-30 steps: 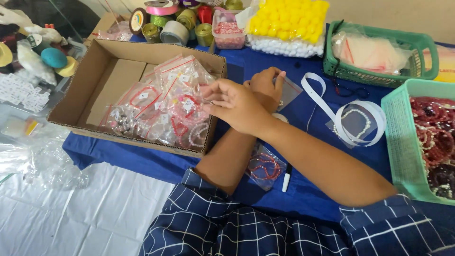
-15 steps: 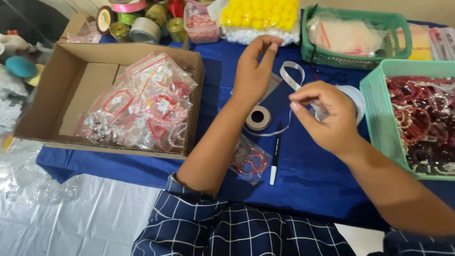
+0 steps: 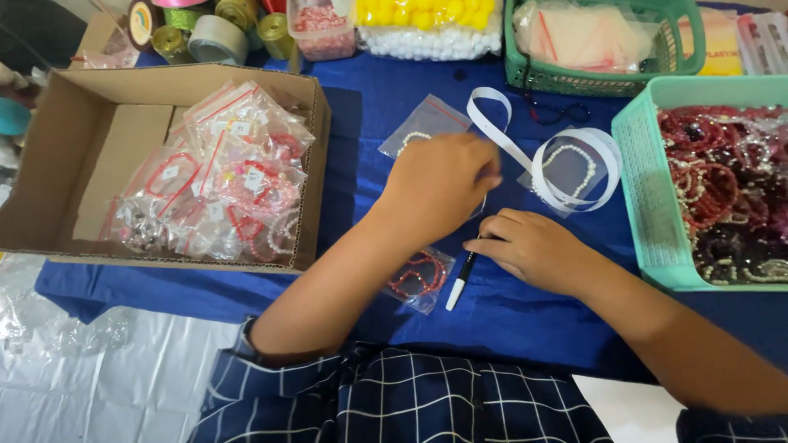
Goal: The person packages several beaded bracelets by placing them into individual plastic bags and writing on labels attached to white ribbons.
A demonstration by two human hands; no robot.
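Blue cloth covers the desk (image 3: 525,320), which carries nearly everything in sight; white plastic sheeting (image 3: 123,385) lies below its near edge at the left. On the left of the desk sits an open cardboard box (image 3: 49,164), its right half piled with small clear zip bags of red and white bead bracelets (image 3: 230,189). At the right edge stands a light green plastic basket (image 3: 648,205) heaped with dark red and pearl bracelets, and behind it a darker green basket (image 3: 603,78) holds empty clear bags. Along the back are a bag of yellow and white pompoms (image 3: 427,29), a clear tub of pink beads (image 3: 322,31) and several ribbon spools (image 3: 217,37).

A white ribbon (image 3: 525,156) loops across the middle, over a clear bag with a pearl bracelet (image 3: 570,168). Another such bag (image 3: 423,127) lies just beyond the left hand (image 3: 443,184), which rests palm down, fingers curled, on the cloth; what it covers or grips I cannot tell. The right hand (image 3: 533,250) lies just beside it, fingers bent loosely, fingertips touching the top of a black-and-white marker pen (image 3: 460,280) without closing round it. Left of the pen, by the left forearm, lies a zip bag of red bracelets (image 3: 419,277).
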